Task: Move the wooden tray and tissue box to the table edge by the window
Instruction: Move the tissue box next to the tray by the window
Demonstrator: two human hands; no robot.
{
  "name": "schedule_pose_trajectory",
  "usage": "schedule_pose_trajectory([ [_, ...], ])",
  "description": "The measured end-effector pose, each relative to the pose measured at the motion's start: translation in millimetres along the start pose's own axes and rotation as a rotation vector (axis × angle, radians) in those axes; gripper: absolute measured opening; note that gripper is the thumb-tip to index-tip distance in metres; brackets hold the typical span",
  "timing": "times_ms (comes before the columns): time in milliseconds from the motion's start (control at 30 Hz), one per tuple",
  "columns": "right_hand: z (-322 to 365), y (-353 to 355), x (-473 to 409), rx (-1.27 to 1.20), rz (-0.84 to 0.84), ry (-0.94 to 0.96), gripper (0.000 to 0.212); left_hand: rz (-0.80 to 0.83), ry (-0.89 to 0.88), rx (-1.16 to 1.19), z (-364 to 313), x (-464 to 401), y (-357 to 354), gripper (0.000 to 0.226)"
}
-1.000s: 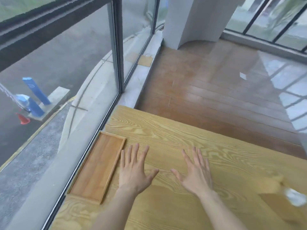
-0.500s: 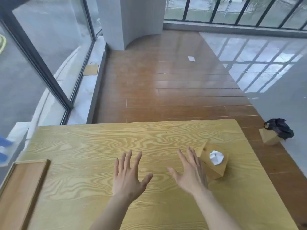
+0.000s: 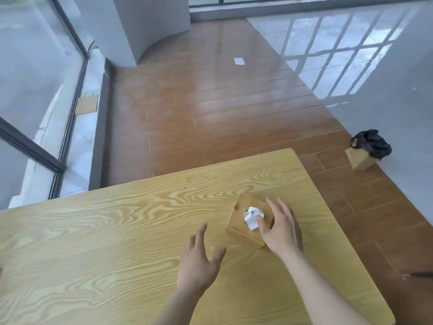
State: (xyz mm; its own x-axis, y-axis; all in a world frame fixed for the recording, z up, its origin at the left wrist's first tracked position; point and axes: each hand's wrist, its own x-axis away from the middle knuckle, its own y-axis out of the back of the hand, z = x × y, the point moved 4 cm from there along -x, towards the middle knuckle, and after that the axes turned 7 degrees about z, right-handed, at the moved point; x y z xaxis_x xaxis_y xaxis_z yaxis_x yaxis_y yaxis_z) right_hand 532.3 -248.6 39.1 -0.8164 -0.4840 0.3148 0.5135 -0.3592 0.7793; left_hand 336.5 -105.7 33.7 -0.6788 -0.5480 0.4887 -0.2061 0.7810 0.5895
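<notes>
Right hand (image 3: 280,227): fingers spread, palm down, draped over the right side of the box; the thumb lies across the top, touching the tissue; the other fingers reach past the far right edge. Whether they press the box's side I cannot tell, so no firm grip shows.
Left hand (image 3: 199,259): open, fingers apart and slightly curled, empty; it hovers over the surface just left of the box, not touching it.
Forearms: both bare, entering from the bottom edge, the right one running up from the lower right corner.
Box (image 3: 243,227): small wooden cube, turned so that one corner points towards the person; it stands flat on the right half of the surface, nearer the far edge than the near one, well apart from the window side.
Tissue (image 3: 251,218): white, crumpled, sticking out of the opening in the box's top.
Tray: not in view.
Surface (image 3: 105,254): pale wood with strong wavy grain, rounded far right corner; its left end reaches towards the window.
Window (image 3: 30,95): tall glass panes with dark frames along the left, a pale sill below them.
Floor (image 3: 210,109): brown planks beyond the surface, glossy grey tiles further right reflecting a window grid.
Bin (image 3: 365,152): small brown container lined with a black bag, on the floor right of the surface, near the grey wall.
Paper scrap (image 3: 239,61): white, lying on the planks far off.
</notes>
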Motion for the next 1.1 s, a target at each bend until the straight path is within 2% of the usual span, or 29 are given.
schedule_pose_trajectory([
  [167, -11, 2, -37, -0.115, 0.069, -0.024, 0.064, 0.084, 0.169, 0.214, -14, -11, -46, 0.078],
  [300, -14, -11, -48, -0.216, 0.176, -0.036, 0.054, 0.181, 0.276, 0.423, -29, -19, -68, 0.081],
  [367, -15, -14, -45, -0.235, 0.153, -0.043, 0.051, 0.192, 0.289, 0.498, -37, -25, -73, 0.085],
  [467, -20, -18, -38, -0.258, 0.103, -0.076, 0.043, 0.141, 0.319, 0.544, -43, -34, -67, 0.083],
  [567, -28, -25, -37, -0.279, 0.146, -0.105, 0.036, 0.061, 0.346, 0.587, -38, -43, -55, 0.069],
  [767, -34, -43, -36, -0.413, 0.32, -0.181, 0.057, 0.013, 0.354, 0.644, -20, -59, -37, 0.043],
  [1100, -26, -52, -25, -0.527, 0.333, -0.224, 0.052, 0.057, 0.371, 0.654, -10, -63, -30, 0.041],
])
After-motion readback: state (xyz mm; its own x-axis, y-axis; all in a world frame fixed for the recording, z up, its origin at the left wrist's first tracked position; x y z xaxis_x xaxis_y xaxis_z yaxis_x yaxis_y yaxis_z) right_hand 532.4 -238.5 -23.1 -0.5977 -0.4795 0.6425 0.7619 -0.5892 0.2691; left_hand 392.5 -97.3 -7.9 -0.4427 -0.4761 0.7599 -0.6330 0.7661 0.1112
